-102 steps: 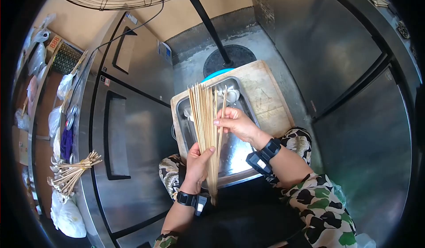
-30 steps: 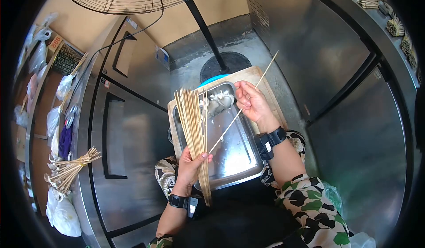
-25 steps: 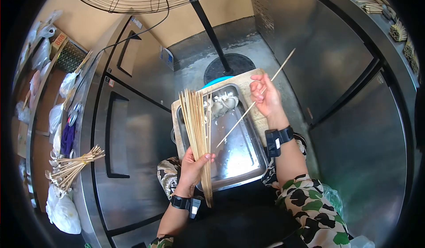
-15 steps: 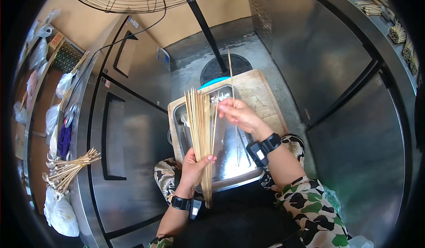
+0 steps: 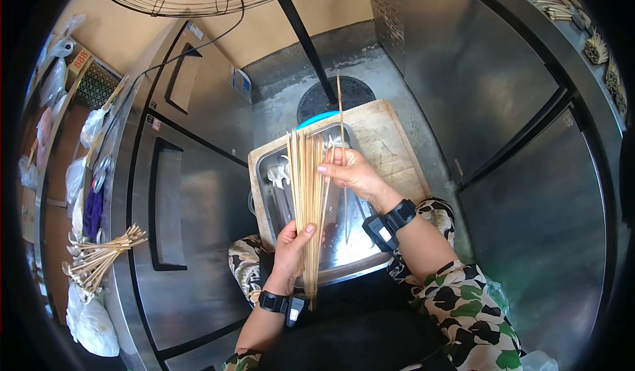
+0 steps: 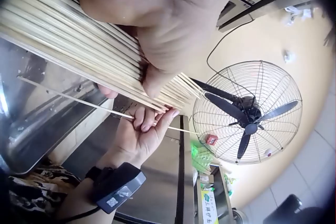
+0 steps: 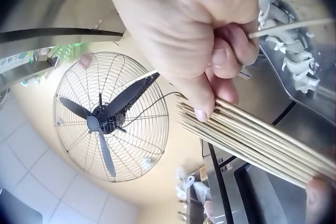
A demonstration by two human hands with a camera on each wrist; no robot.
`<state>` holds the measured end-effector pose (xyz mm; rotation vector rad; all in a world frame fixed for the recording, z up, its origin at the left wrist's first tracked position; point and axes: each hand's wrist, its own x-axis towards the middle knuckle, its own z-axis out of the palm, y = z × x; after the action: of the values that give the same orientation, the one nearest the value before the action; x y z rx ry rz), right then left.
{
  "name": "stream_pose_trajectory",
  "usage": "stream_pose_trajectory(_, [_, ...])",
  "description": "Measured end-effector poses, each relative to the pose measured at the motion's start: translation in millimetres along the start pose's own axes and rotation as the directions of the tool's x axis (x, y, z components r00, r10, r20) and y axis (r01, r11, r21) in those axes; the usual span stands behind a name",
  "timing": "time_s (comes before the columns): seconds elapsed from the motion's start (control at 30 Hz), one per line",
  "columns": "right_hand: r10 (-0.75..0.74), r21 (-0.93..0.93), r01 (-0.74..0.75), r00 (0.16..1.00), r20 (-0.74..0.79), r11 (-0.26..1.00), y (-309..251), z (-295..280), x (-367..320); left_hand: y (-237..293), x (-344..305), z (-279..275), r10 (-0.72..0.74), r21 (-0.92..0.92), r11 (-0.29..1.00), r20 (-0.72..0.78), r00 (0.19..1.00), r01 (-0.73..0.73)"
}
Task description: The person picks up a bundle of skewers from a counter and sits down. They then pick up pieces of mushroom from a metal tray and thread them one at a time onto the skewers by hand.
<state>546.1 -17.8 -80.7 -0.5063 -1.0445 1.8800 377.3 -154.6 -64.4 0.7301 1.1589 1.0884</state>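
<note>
My left hand (image 5: 291,252) grips a thick bundle of thin bamboo skewers (image 5: 305,185) around its lower part, thumb across the front. The bundle stands fanned slightly at the top, over a steel tray (image 5: 350,255). My right hand (image 5: 357,172) holds a single bamboo skewer (image 5: 340,99) in its curled fingers; it slants across the palm in the left wrist view, apart from the bundle. The right thumb and forefinger pinch at the bundle's upper right edge, close on the skewer tips in the right wrist view. Pale mushroom-like pieces (image 7: 296,58) lie in the tray.
The tray sits on a wooden board (image 5: 390,139) between the knees. Behind it stands a fan's round base (image 5: 350,93). Steel cabinets (image 5: 192,199) flank both sides. A tied bunch of skewered pieces (image 5: 106,252) rests at left; more skewer bundles (image 5: 595,46) lie upper right.
My right hand drew one skewer out to the right, then came back left with it to the bundle's upper edge. The left hand keeps its grip on the bundle.
</note>
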Motion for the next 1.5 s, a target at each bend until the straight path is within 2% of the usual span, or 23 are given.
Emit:
stream_pose_trajectory(0.13, [0.012,0.06,-0.008,0.997,-0.077,0.998,-16,23,-8,-4,2,2,-0.01,0.061,0.998,0.026,1.0,0.008])
stream_pose_trajectory(0.17, [0.031,0.021,-0.03,0.997,-0.073,0.999,-12,19,-6,-6,2,2,-0.017,0.084,0.996,0.035,0.999,0.014])
stream_pose_trajectory(0.23, [0.07,-0.058,-0.074,0.995,-0.067,0.996,-3,11,-3,-7,2,1,-0.029,0.044,0.999,0.034,0.999,0.027])
stream_pose_trajectory(0.33, [0.081,0.019,-0.08,0.997,-0.007,0.997,-7,8,-3,-5,1,1,-0.042,-0.002,0.999,0.022,0.999,0.042])
stream_pose_trajectory(0.43, [0.087,0.066,-0.087,0.996,-0.01,0.994,-6,10,-4,-5,1,0,-0.021,-0.02,1.0,-0.012,1.0,0.021])
stream_pose_trajectory(0.63, [0.15,0.001,-0.15,0.989,-0.014,0.989,1,1,-1,-6,3,-5,0.025,-0.019,0.999,-0.073,0.997,-0.026])
stream_pose_trajectory(0.83, [0.104,-0.027,-0.104,0.994,-0.013,0.994,-4,3,-2,-2,2,-1,0.028,-0.029,0.999,-0.085,0.996,-0.031])
stream_pose_trajectory(0.93, [0.09,0.02,-0.09,0.996,-0.007,0.996,-10,9,-5,-4,2,-5,0.021,-0.007,1.0,-0.062,0.998,-0.022])
stream_pose_trajectory(1.03, [0.082,-0.027,-0.082,0.997,0.006,0.996,1,-1,0,-3,2,-3,0.015,-0.005,1.0,-0.044,0.999,-0.015])
stream_pose_trajectory(1.23, [0.102,0.012,-0.101,0.994,-0.043,0.995,3,3,-1,-2,2,-2,-0.014,-0.018,1.0,-0.031,0.999,0.013])
stream_pose_trajectory(1.43, [0.127,0.048,-0.129,0.991,0.045,0.991,2,3,-2,1,0,-1,-0.024,-0.044,0.999,-0.062,0.998,0.022])
stream_pose_trajectory(1.5, [0.144,0.005,-0.144,0.989,0.023,0.99,2,2,-2,2,0,1,-0.05,-0.028,0.998,-0.044,0.998,0.049])
